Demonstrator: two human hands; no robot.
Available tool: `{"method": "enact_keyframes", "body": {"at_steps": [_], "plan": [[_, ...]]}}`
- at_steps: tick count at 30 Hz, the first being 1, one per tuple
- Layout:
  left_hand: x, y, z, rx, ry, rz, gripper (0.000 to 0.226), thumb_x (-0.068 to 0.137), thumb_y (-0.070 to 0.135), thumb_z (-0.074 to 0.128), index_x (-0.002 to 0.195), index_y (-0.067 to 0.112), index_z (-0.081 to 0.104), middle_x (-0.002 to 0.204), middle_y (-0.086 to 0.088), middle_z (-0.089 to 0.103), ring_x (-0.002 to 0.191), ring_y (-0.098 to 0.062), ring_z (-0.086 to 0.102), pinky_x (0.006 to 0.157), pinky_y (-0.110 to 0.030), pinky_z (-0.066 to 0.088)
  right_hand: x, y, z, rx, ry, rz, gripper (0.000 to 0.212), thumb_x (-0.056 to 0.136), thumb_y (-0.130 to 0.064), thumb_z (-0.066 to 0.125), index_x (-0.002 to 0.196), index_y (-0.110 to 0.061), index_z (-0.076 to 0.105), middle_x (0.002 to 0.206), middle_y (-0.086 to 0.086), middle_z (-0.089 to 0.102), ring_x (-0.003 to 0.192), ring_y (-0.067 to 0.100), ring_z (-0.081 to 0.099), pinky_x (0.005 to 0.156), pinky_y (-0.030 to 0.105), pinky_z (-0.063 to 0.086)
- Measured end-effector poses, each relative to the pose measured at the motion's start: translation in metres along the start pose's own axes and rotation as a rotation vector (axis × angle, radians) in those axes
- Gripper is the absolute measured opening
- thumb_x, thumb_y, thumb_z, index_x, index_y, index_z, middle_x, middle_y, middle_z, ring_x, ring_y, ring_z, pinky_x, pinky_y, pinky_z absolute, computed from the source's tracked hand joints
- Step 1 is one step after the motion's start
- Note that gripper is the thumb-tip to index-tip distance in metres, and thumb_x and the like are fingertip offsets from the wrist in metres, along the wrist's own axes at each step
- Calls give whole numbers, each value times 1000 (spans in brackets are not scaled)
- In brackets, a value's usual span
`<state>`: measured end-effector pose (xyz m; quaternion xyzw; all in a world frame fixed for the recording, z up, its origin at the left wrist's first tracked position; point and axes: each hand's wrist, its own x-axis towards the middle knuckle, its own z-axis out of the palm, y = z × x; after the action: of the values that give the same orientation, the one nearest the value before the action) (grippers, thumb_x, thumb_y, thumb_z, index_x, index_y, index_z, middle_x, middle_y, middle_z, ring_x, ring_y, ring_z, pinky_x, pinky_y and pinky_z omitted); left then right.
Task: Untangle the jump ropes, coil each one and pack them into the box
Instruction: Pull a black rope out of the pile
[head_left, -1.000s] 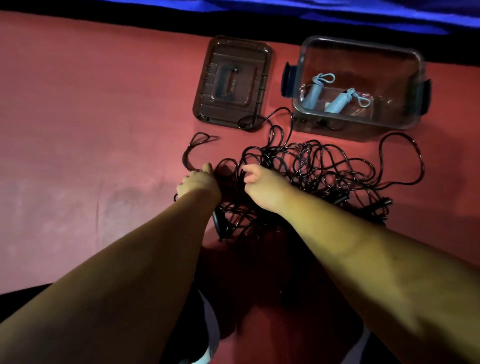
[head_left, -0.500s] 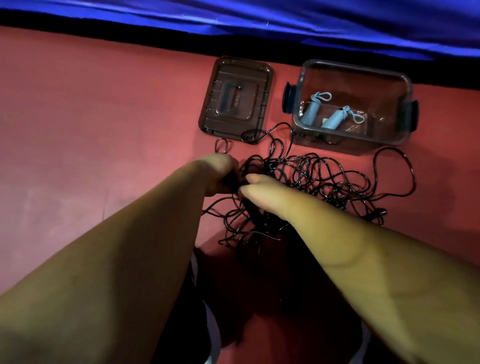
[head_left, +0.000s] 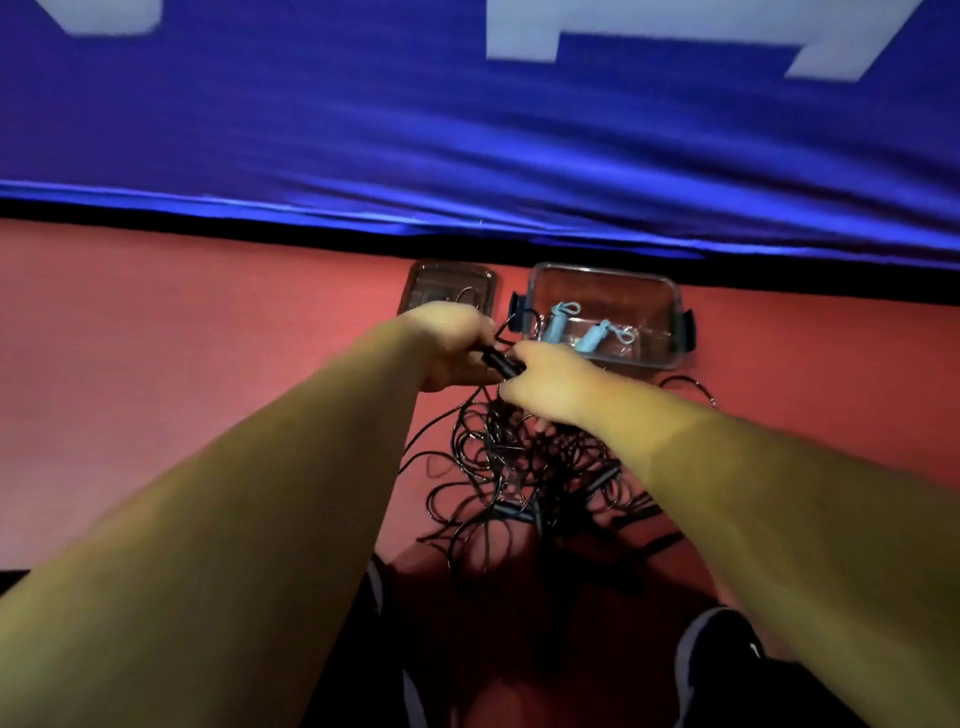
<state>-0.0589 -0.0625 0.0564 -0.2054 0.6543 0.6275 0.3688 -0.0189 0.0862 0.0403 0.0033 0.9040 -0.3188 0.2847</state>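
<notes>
Red mat (head_left: 156, 374) — left hand (head_left: 453, 345) and right hand (head_left: 551, 387) meet at the jump ropes (head_left: 514, 467)' far edge, both curled around one black handle (head_left: 501, 362).

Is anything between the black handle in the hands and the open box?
Nothing visible: the box is open, its lid beside it. But rope below the black handle, held by the left hand and right hand, runs into the tangle.
</notes>
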Motion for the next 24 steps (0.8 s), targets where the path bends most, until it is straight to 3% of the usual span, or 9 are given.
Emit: {"method": "enact_keyframes", "body": {"at_steps": [3,6,9,12,14,17,20,22,24], "plan": [[-26,24,14,8,-12,41,18,106,2,48,99,15,57,91,-10,67,74,-17,72,73,-36,63,-21,-13,-24,-129,116,-46,17,90,-20,62,106,-16,65,98,7,68,90,29,70,60,29,45],[-55,44,24,49,33,80,9,109,19,54,105,13,60,90,-8,70,71,-13,71,70,-29,64,-48,-29,-48,-235,212,-112,25,86,-30,68,107,-20,61,110,3,57,97,30,64,72,32,44],[-98,61,33,187,32,80,28,107,41,56,102,14,63,87,-3,72,63,-7,69,58,-25,63,-81,-43,-70,-278,252,-129,27,89,-30,67,112,-20,59,113,4,52,98,30,61,76,34,45],[-137,70,40,301,-8,79,55,100,66,49,100,14,66,76,-4,71,67,-13,65,75,-33,64,-119,-53,-89,-231,301,-118,9,90,-21,62,96,-16,66,94,3,63,89,29,65,64,33,43],[-157,73,43,372,-42,61,77,94,83,32,96,15,67,77,-9,64,68,-19,62,70,-37,61,-140,-58,-100,-197,373,-106,8,88,-19,61,88,-14,67,83,4,66,83,30,66,59,33,44],[-181,76,45,477,-45,70,98,86,93,13,100,14,71,88,-13,57,67,-24,51,65,-32,45,-167,-66,-114,61,428,-96,13,92,-19,57,90,-15,69,81,8,74,70,30,75,60,41,61],[-199,71,48,624,-36,153,104,83,96,14,97,17,80,92,-8,51,73,-23,44,68,-33,41,-192,-80,-131,436,516,-101,13,94,-13,57,92,-18,69,87,4,77,53,16,69,44,30,53],[-205,61,52,682,-45,223,90,87,92,29,101,19,80,104,-7,63,88,-24,56,83,-38,50,-208,-88,-142,608,584,-125,15,91,-9,60,90,-21,69,88,1,78,46,15,61,43,26,47],[-203,50,53,897,-56,314,55,97,70,52,111,23,77,123,-6,68,114,-28,62,105,-44,48,-222,-90,-147,790,641,-155,18,88,-5,65,92,-21,71,86,-3,78,41,17,52,42,25,44]]}}
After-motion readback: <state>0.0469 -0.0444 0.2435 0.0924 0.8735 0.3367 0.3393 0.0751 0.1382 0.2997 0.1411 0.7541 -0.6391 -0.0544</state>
